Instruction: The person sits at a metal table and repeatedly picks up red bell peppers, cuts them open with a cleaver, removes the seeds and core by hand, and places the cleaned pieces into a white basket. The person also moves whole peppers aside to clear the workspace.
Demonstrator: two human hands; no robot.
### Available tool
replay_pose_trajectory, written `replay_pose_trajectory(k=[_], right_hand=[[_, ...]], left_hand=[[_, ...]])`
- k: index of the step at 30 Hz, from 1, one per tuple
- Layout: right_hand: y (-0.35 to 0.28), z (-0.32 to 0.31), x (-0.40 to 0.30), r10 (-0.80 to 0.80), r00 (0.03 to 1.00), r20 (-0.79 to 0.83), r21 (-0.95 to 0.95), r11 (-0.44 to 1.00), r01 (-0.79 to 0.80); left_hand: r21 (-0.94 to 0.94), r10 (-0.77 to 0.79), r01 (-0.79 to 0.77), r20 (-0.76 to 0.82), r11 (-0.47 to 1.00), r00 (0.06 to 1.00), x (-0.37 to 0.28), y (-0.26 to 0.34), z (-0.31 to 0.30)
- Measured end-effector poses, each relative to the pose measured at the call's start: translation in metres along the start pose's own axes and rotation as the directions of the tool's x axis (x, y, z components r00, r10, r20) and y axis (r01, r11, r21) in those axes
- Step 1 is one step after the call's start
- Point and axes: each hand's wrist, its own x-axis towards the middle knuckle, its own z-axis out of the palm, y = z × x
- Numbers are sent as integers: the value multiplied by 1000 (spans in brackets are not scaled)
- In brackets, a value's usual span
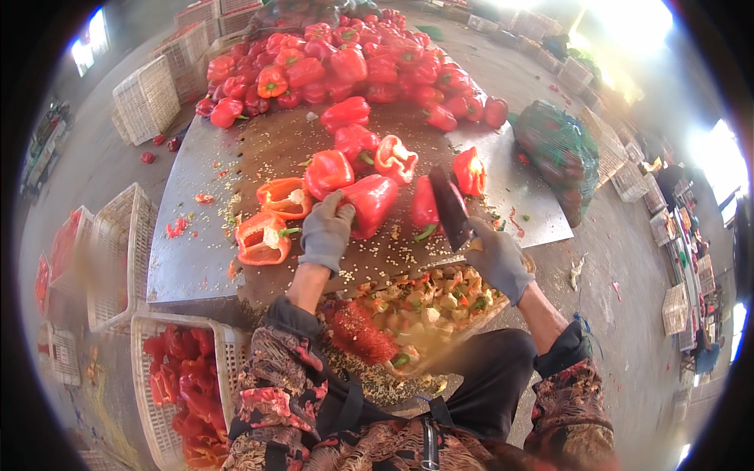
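Observation:
My left hand, in a grey glove, grips a whole red bell pepper near the middle of the brown board. In my gloved right hand is a knife with a broad dark blade. That blade is raised over another red pepper and hides part of it. Two cut pepper halves lie left of my left hand, their pale cores and seeds showing. Beyond it are a whole pepper and a cut-open one. A further pepper piece lies right of the blade.
A large heap of red peppers covers the table's far end. Below the near edge, a container holds cores and scraps. A plastic crate of red pepper pieces stands at lower left. A green mesh sack leans at the table's right.

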Motion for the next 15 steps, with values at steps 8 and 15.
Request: replay_pose_trajectory(k=[8,15], right_hand=[[-46,-24,0,-18,925,-380,122,990,69],[-66,32,-1,-149,978,-145,-219,969,116]], left_hand=[[-234,-55,84,128,969,990,-43,20,28],[-295,-132,166,132,941,982,-50,25,17]])
